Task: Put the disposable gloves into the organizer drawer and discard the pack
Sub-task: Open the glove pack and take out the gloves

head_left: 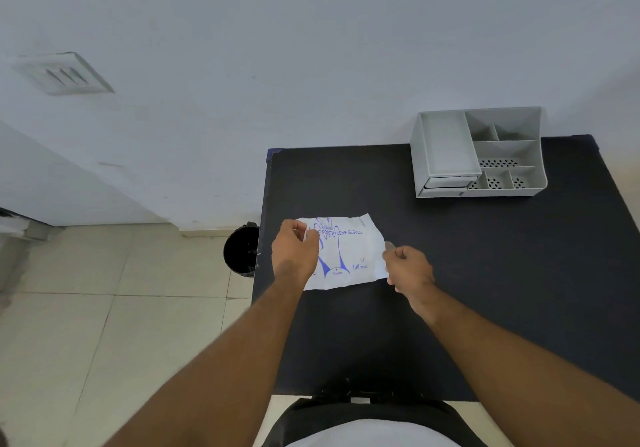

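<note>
1. Lying flat on the black desk (485,273), the pack of gloves (349,256) has its long axis running left to right across the person's front, so each short end points at one hand.
2. The left hand (294,252) is curled closed at the pack's left end, thumb and fingers pinching its edge near the upper corner and covering part of the print.
3. The right hand (408,266) is likewise closed at the right end; a thin clear sliver shows at its fingertips, though I cannot tell whether that is a glove or a flap of the pack.
4. Both hands are about equally near, with the pack stretched between them; the judgement is that opening or emptying it comes next.
5. The organizer (478,155) sits well apart, at the far right of the desk, its drawers (446,183) apparently shut.
6. The black bin (242,249) stands on the floor just beside the desk's left edge, nearer the left hand.
</note>
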